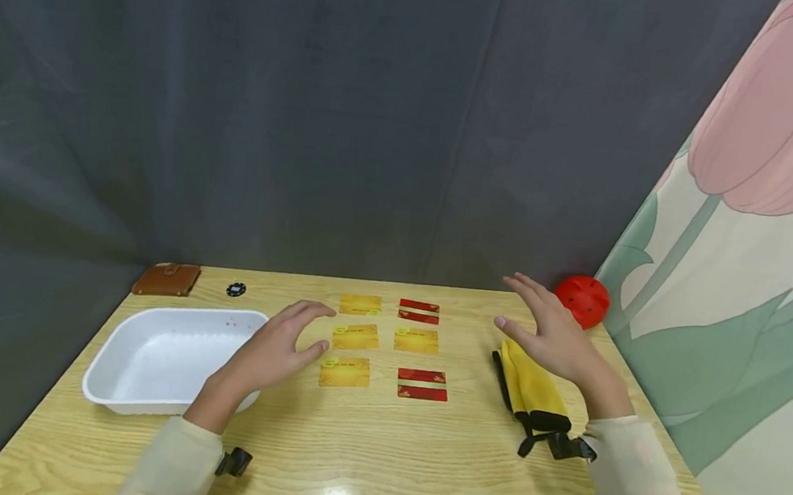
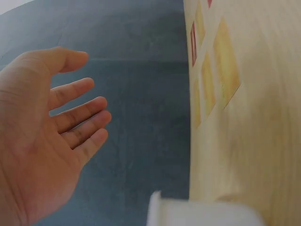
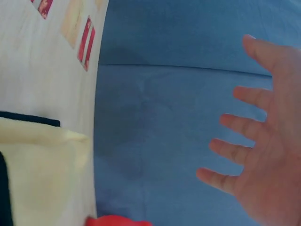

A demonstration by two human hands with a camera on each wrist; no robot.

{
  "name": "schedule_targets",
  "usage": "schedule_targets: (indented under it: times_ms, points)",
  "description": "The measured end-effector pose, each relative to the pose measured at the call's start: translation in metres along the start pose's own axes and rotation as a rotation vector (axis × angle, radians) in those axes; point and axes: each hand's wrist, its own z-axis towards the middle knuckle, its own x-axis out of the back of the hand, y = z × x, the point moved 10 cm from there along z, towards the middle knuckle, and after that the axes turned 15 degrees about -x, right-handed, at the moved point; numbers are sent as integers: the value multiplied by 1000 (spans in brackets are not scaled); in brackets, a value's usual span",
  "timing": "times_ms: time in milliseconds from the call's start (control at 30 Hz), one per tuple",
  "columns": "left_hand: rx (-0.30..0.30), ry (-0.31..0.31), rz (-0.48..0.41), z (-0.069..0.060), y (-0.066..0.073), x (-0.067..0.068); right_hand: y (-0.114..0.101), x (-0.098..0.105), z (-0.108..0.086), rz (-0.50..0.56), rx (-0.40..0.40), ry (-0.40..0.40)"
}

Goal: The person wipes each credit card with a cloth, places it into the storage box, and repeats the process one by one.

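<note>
- Left hand (image 1: 272, 354): raised over the table, fingers loosely extended, thumb well apart; grasping nothing.
- Right hand (image 1: 555, 336): raised likewise, fingers spread in the right wrist view; grasping nothing.
- Four glossy yellow rectangular cards (image 1: 345, 372): flat on the pale wood-grain table (image 1: 365, 449); three in a column just beyond the left hand's fingertips, one mid-way in the next column.
- Two red rectangular cards with a pale lengthwise stripe (image 1: 423, 384): at the far and near ends of that second column, between the hands.
- Yellow cloth item with black trim and cord (image 1: 530, 377): beneath the right hand in the head view, untouched.
- White rectangular tray with rounded corners (image 1: 153, 360): left of the left hand; small reddish marks on its inner far wall.
- Brown leather wallet (image 1: 167, 280): folded, beyond the tray; contents hidden.
- Orientation: cards' long axes run left to right, the left column's nearer two slightly askew; cloth item slants, corded end toward the person.
</note>
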Motion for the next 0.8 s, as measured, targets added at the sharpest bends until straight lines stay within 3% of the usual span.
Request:
schedule_targets:
  times_ms: [200,567,800]
  points:
    - [-15,-13,-40,0,2,-21,15,-17,-4,63,-22,-2]
    - [79,-23,-154,-8,-8,-58,43,-47,-13,180,-44,-11]
    - [90,-12,-185,-15,-14,-72,63,-54,-20,215,-90,-22]
